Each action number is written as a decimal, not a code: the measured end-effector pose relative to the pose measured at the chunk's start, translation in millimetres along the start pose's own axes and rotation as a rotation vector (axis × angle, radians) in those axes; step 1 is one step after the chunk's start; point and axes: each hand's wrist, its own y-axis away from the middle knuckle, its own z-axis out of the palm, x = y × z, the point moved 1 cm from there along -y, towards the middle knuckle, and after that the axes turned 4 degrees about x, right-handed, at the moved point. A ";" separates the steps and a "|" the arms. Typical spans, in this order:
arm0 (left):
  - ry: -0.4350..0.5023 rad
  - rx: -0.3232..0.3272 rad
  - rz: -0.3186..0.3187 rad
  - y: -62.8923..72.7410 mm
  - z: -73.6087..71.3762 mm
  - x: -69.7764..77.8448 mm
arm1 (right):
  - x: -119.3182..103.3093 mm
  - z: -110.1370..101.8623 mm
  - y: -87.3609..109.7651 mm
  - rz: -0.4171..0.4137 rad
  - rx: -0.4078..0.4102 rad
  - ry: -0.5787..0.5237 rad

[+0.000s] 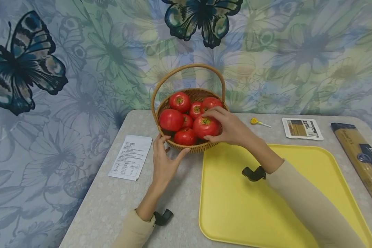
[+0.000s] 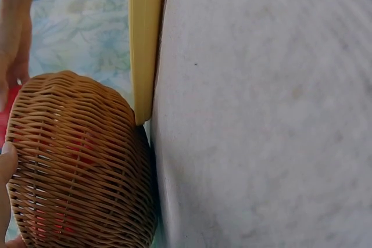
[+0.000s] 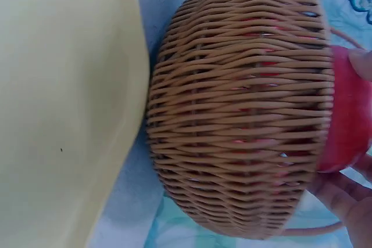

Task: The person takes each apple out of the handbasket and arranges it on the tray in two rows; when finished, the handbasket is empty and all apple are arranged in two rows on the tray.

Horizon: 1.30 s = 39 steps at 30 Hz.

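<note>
A brown wicker basket [image 1: 201,148] with a tall arched handle holds several red apples [image 1: 171,120]. My right hand [image 1: 230,127] grips a large apple [image 1: 206,126] at the basket's right front, its thumb on the near side and its fingers over the far side. In the right wrist view, that apple [image 3: 349,117] bulges above the rim between thumb and fingers. With its thumb and fingers spread along the front left rim, my left hand [image 1: 165,163] holds the basket. The left wrist view shows the woven side [image 2: 81,161] close up, with the left thumb at the rim.
A yellow tray [image 1: 235,206] lies right of the basket. Left is a white printed packet [image 1: 131,157]. Behind the tray are a yellow lollipop [image 1: 255,121] and a flat white-edged packet [image 1: 302,128]; a long pasta bag [image 1: 359,155] lies far right. A patterned cloth hangs behind.
</note>
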 end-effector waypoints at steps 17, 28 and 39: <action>-0.026 0.002 0.023 -0.8 1.2 2.4 | 17.7 -31.8 105.0 0.042 0.080 0.007; -0.027 0.001 0.014 0.6 1.2 1.4 | 37.2 5.3 128.7 0.088 -0.055 -0.085; -0.028 0.007 0.019 0.0 1.3 1.8 | 34.1 12.4 124.7 0.095 -0.124 -0.093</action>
